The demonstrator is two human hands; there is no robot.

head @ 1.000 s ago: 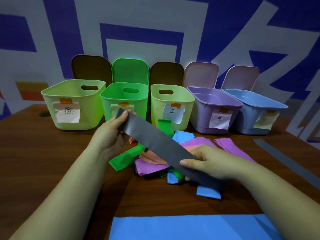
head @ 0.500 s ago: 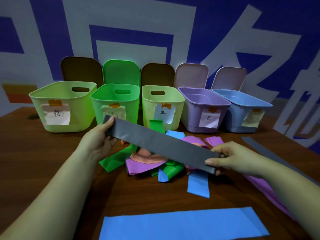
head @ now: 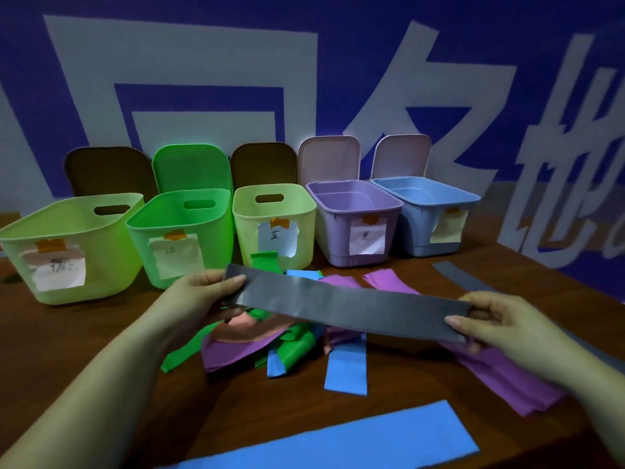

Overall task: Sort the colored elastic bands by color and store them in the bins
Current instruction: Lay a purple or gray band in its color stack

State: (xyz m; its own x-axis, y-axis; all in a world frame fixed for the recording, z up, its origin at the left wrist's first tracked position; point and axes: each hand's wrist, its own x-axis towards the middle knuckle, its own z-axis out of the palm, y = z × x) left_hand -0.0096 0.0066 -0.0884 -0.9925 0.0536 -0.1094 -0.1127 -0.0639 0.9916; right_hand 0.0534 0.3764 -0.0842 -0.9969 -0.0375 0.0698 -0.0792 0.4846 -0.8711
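A grey elastic band (head: 341, 304) is stretched flat above the table between both hands. My left hand (head: 199, 299) pinches its left end and my right hand (head: 497, 324) pinches its right end. Under it lies a heap of bands: green (head: 294, 346), purple (head: 230, 353), orange (head: 243, 328) and blue (head: 346, 367). Five labelled bins stand in a row behind: a yellow-green bin (head: 111, 255), a green bin (head: 209, 228), a smaller yellow-green bin (head: 304, 228), a purple bin (head: 338, 228) and a blue bin (head: 416, 231).
A long blue band (head: 355, 441) lies near the table's front edge. More purple bands (head: 507, 380) spread to the right, and another grey band (head: 463, 277) lies at the far right. The bins' lids lean against the painted wall.
Both hands have spread apart with the grey band, which now lies nearly level. My right hand moved right, and the view shifted so the bins sit further left.
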